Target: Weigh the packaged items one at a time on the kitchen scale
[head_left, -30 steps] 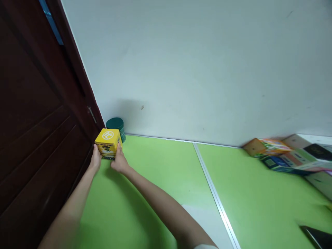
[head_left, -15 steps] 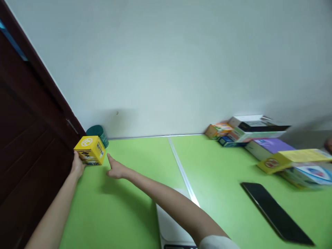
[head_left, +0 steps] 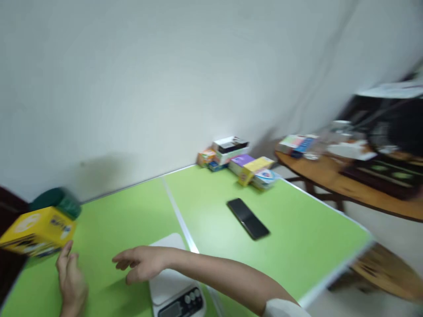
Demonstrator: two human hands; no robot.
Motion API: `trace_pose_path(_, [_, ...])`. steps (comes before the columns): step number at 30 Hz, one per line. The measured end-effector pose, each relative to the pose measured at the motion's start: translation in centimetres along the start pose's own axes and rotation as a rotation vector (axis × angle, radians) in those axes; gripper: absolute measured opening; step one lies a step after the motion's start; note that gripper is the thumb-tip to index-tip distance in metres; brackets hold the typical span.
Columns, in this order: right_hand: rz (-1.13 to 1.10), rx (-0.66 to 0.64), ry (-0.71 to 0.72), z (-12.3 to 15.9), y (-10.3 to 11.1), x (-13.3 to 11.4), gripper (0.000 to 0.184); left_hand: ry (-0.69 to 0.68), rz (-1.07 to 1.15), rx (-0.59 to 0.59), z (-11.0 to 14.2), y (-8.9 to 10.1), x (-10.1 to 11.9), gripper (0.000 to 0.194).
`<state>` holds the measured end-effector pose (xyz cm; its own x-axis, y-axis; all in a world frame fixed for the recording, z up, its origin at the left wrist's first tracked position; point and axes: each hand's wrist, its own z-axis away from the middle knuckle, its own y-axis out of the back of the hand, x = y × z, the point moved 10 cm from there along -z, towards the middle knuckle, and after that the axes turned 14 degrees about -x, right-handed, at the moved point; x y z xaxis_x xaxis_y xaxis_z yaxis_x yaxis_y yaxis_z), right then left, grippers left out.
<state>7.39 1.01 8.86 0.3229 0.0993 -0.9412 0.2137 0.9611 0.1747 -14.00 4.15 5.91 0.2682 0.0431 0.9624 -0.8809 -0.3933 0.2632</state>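
Note:
My left hand (head_left: 71, 277) is off the table's left part, fingers stretched out and nothing held, just in front of a yellow box (head_left: 42, 231) with printed sides. Behind that box stands a dark green round container (head_left: 57, 202), partly covered by it. My right hand (head_left: 143, 263) hovers with extended fingers, palm facing left, holding nothing. Beneath its wrist lies a white kitchen scale (head_left: 170, 288) with a dark display and round buttons; my forearm hides part of it.
A black phone (head_left: 247, 219) lies on the green table (head_left: 297, 224). Near the wall are a purple box (head_left: 240, 163), a yellow carton (head_left: 255, 169) and several other small boxes. To the right, a wooden table (head_left: 313, 174) carries assorted items, with a wooden stool (head_left: 386, 270) below.
My left hand has let go of the yellow box and drawn back from it. The right hand has moved from pointing near the box towards the scale. The view has swung right.

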Motion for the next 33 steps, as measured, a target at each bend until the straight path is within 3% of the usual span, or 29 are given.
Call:
trace_pose_path(2, [-0.015, 0.038, -0.028, 4.7, -0.1, 2.1, 0.068, -0.047, -0.142, -0.253, 2.8, -6.3, 1.7, 0.051])
trace_pose_path(4, [-0.09, 0.168, -0.056, 9.5, 0.6, 5.0, 0.064, -0.069, -0.209, -0.446, 5.2, -12.1, 3.6, 0.05])
trace_pose_path(9, [-0.418, 0.647, 0.025, 21.5, 3.5, 12.8, 0.052, -0.012, -0.177, -0.789, 9.2, -25.6, 7.3, 0.047])
trace_pose_path(13, [-0.597, 0.995, 0.199, 30.8, 6.4, 16.6, 0.035, -0.119, -0.108, -1.122, 14.0, -37.7, 10.5, 0.047])
trace_pose_path(16, [-0.638, 1.16, 0.231, 36.4, 8.9, 18.8, 0.031, -0.186, 0.011, -1.203, 16.5, -46.4, 13.1, 0.048])
trace_pose_path(20, [-0.616, 1.369, 0.216, 42.1, 11.3, 21.9, 0.031, -0.146, 0.069, -1.155, 16.9, -56.1, 14.9, 0.057])
trace_pose_path(23, [-0.564, 1.564, 0.176, 46.4, 12.0, 24.6, 0.033, -0.071, 0.096, -1.141, 17.8, -60.5, 14.3, 0.055])
trace_pose_path(28, [-0.444, 1.974, 0.047, 54.8, 12.8, 29.2, 0.055, 0.07, 0.132, -1.252, 22.7, -64.0, 11.3, 0.056])
trace_pose_path(30, [-0.427, 2.06, 0.002, 57.0, 13.7, 30.7, 0.061, 0.102, 0.147, -1.271, 24.1, -65.4, 10.9, 0.06])
trace_pose_path(33, [-0.418, 2.071, -0.047, 58.3, 15.7, 32.0, 0.059, 0.138, 0.175, -1.234, 24.2, -67.8, 11.2, 0.062])
